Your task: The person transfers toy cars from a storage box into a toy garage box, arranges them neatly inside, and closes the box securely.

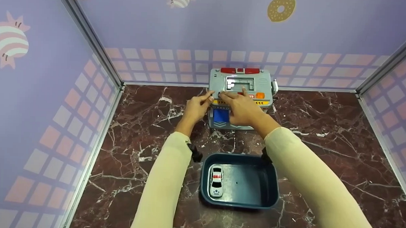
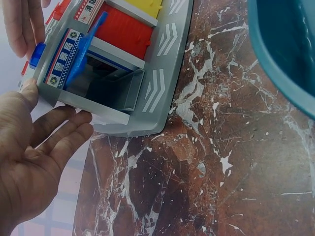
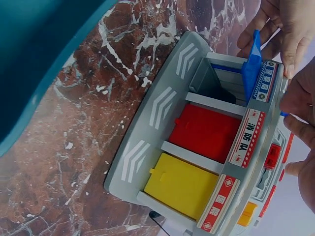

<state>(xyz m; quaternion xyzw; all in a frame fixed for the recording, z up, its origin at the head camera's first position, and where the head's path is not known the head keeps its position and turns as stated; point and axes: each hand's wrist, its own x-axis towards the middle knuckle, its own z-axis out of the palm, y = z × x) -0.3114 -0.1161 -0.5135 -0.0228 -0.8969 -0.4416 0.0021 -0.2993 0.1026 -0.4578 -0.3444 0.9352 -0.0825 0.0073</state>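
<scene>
A grey toy garage (image 1: 218,81) stands against the back wall. Its blue door (image 2: 86,49) is swung up, baring the dark bay behind it. The red door (image 3: 209,132) and yellow door (image 3: 180,184) are down. My left hand (image 1: 195,109) holds the garage's left end, thumb at the roof edge and fingers against the side wall. Over the roof lies my right hand (image 1: 242,108), fingers extended, their tips by the blue button (image 2: 37,55) above the bay. In the head view this hand covers the red and yellow doors.
Nearer the body, a dark blue-green tub (image 1: 238,205) stands on the marbled tabletop (image 1: 146,179). A white toy police car (image 1: 216,182) lies along its left side. Patterned walls (image 1: 158,28) enclose the back and both sides.
</scene>
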